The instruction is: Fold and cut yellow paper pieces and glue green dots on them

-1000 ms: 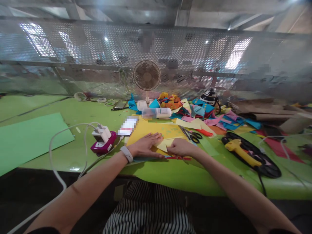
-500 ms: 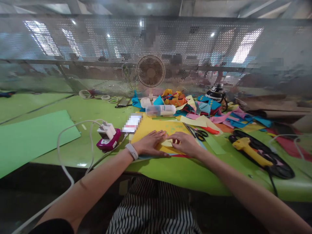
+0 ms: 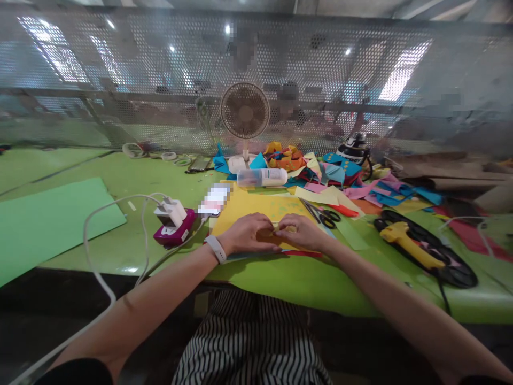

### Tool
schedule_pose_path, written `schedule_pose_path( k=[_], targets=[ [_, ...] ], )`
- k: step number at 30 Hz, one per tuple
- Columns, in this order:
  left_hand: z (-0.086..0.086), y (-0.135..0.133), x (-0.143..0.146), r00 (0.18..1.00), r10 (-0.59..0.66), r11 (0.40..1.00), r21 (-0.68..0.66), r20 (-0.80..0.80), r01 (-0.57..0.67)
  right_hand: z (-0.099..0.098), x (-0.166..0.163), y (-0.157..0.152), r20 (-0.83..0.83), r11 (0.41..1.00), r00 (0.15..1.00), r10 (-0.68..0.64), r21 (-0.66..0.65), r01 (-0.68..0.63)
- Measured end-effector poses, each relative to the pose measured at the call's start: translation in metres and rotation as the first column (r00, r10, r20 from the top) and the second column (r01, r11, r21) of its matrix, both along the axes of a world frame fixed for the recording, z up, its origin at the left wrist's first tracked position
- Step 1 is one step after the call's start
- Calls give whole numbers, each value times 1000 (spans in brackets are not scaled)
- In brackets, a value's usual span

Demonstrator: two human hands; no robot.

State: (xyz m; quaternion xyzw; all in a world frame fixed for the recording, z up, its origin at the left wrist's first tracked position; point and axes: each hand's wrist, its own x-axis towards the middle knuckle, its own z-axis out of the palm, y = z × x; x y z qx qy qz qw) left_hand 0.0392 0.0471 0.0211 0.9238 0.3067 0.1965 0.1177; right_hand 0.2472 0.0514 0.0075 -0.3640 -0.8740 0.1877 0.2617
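Observation:
My left hand (image 3: pixel 248 234) and my right hand (image 3: pixel 300 231) meet over a small pale yellow folded paper (image 3: pixel 280 229) that lies on a yellow sheet (image 3: pixel 256 206) on the green table (image 3: pixel 304 278). The fingertips of both hands pinch the little paper between them, curled and close together. Most of the paper is hidden under my fingers. A white band sits on my left wrist.
Scissors (image 3: pixel 323 213) lie just right of the yellow sheet. A yellow glue gun (image 3: pixel 409 243) rests on a black mat. A purple charger block with white cable (image 3: pixel 173 227), a phone (image 3: pixel 214 202), a clear bottle (image 3: pixel 262 177), a small fan (image 3: pixel 245 112) and coloured paper scraps (image 3: pixel 340 182) surround the hands.
My hands have drawn closer together over the folded paper; the left hand went from flat on the paper to curled, and both now pinch it.

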Motion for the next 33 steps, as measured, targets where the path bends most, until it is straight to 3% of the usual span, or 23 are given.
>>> schedule_pose_path(
  k=[4,8,13,19,24,29,33],
  targets=[
    [-4,1,1,991,55,995,-94,125,-43,1,-1,1,-6,998,999,-32,-54,31],
    [-9,6,0,981,125,982,-162,147,-101,-4,-1,3,-33,994,997,-76,-83,73],
    [-9,9,3,981,154,980,-149,117,-136,-4,0,1,-101,986,986,-131,-115,119],
    [-7,11,4,982,158,979,-142,103,-143,-2,1,-2,-106,995,989,-100,-39,97],
    [-8,12,3,985,122,984,-145,123,-104,-10,0,3,-214,954,956,-203,-264,143],
    [-7,10,3,981,147,978,-165,126,-125,-16,-4,10,-335,906,926,-173,-423,16],
    [-6,8,3,976,166,969,-208,138,-135,-18,-8,10,-383,881,906,-177,-472,-27]
  ],
)
